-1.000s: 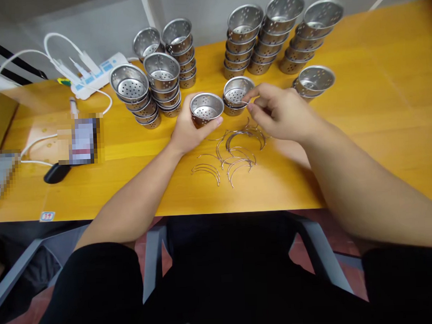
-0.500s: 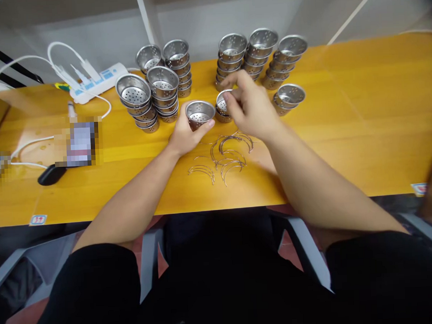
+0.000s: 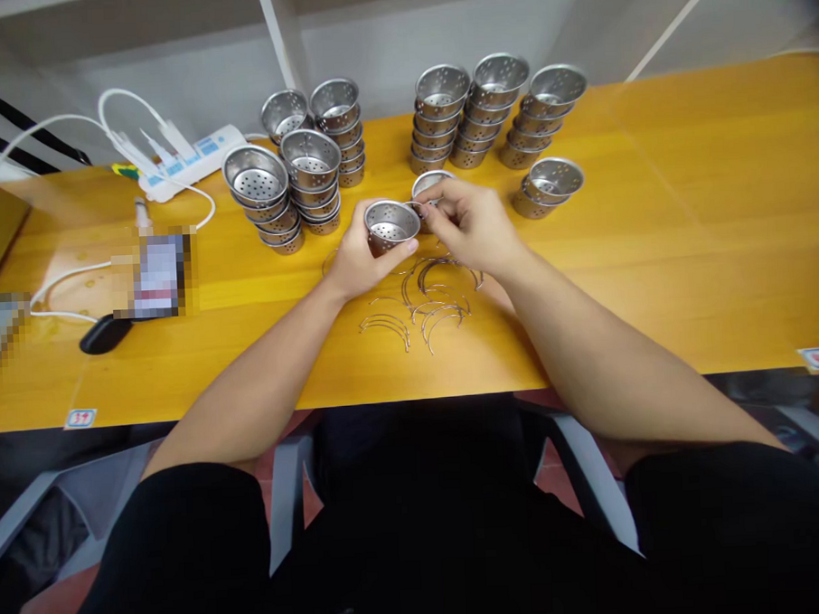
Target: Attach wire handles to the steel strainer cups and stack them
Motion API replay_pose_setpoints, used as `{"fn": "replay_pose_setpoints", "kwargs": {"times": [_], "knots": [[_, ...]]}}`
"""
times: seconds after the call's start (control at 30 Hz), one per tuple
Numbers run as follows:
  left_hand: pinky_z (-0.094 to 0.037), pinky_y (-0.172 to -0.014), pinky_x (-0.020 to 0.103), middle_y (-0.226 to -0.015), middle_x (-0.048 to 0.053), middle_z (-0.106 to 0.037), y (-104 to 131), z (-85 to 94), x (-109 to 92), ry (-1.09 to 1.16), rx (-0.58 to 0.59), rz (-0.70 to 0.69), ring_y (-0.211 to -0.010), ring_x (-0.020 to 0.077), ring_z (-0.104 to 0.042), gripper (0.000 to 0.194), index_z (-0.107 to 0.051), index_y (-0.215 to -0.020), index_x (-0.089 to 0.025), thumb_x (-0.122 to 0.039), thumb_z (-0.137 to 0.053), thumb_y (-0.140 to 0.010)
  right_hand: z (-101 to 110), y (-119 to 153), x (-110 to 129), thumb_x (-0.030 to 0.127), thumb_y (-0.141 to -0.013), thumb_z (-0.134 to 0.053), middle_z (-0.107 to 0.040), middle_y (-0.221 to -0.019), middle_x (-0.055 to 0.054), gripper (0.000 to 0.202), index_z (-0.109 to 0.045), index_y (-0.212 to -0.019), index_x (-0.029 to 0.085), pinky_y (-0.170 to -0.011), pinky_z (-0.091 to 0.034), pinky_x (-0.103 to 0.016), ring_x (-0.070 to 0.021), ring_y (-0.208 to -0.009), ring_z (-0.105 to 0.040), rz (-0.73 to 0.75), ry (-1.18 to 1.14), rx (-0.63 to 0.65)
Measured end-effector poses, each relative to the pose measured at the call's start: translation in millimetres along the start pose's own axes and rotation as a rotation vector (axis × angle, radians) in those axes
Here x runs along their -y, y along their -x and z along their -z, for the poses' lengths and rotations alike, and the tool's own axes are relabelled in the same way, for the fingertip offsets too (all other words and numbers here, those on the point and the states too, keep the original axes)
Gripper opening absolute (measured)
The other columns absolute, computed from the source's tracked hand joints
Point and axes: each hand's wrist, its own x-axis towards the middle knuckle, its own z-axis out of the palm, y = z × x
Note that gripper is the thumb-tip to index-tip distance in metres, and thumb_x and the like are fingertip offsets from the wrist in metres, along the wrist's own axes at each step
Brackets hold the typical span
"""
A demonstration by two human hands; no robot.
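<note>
My left hand (image 3: 359, 259) is wrapped round a small perforated metal cup (image 3: 392, 224), its mouth facing up. At the cup's right rim, my right hand (image 3: 477, 223) pinches the end of a thin curved wire (image 3: 416, 203). A faint wire curve also shows left of my left hand; whether it is the same wire I cannot tell. Behind my right fingers stands another perforated cup (image 3: 432, 181), partly hidden. Several loose curved wires (image 3: 442, 296) lie on the table in front of both hands.
Stacks of perforated cups (image 3: 255, 178) stand at the back left, more stacks (image 3: 498, 81) at the back right. A short stack (image 3: 551, 181) is right of my right hand. Leftward lie a power strip (image 3: 196, 162) with white cables, a blurred phone (image 3: 158, 274) and a black object (image 3: 105, 334).
My right hand has come down and left to the held cup's rim, with a wire end now visible in its pinch. The held cup has shifted slightly right and down.
</note>
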Motion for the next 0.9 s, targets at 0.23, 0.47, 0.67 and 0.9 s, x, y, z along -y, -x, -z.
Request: {"fn": "replay_pose_setpoints", "kwargs": {"times": [0.23, 0.47, 0.67, 0.9], "knots": [[-0.075, -0.129, 0.058, -0.153, 0.016, -0.081, 2, 1.2, -6, 0.034, 0.048, -0.051, -0.139, 0.035, -0.088, 0.104, -0.063, -0.162, -0.026, -0.109, -0.085, -0.102, -2, -1, 0, 0.093, -0.121, -0.066, -0.047, -0.075, 0.0, 0.063, -0.083, -0.124, 0.032, -0.077, -0.044, -0.048, -0.0275, -0.072, -0.043, 0.035, -0.021, 0.011], [-0.076, -0.128, 0.058, -0.151, 0.017, -0.085, 5, 3.2, -13, -0.019, 0.056, -0.011, -0.138, 0.0363, -0.09, 0.1, -0.065, -0.161, -0.025, -0.096, -0.098, -0.1, -2, 1, -1, 0.085, -0.123, -0.071, -0.049, -0.075, 0.0, 0.055, -0.086, -0.121, 0.032, -0.079, -0.047, -0.047, -0.0273, -0.073, -0.045, 0.03, 0.016, -0.005], [-0.076, -0.121, 0.051, -0.147, 0.016, -0.086, 5, 3.1, -21, 0.006, 0.063, -0.048, -0.131, 0.0335, -0.09, 0.099, -0.064, -0.16, -0.023, -0.096, -0.095, -0.101, -4, 3, 0, 0.066, -0.126, -0.077, -0.052, -0.075, 0.001, 0.039, -0.089, -0.118, 0.029, -0.08, -0.048, -0.046, -0.0243, -0.071, -0.047, 0.033, 0.02, -0.02], [-0.075, -0.12, 0.051, -0.147, 0.016, -0.085, 5, 4.2, -28, 0.029, 0.084, -0.045, -0.131, 0.0336, -0.089, 0.097, -0.062, -0.16, -0.023, -0.095, -0.093, -0.102, -12, 1, -5, 0.069, -0.124, -0.079, -0.054, -0.069, 0.0, 0.045, -0.09, -0.112, 0.027, -0.075, -0.051, -0.047, -0.0237, -0.069, -0.049, 0.062, -0.003, -0.081]]}}
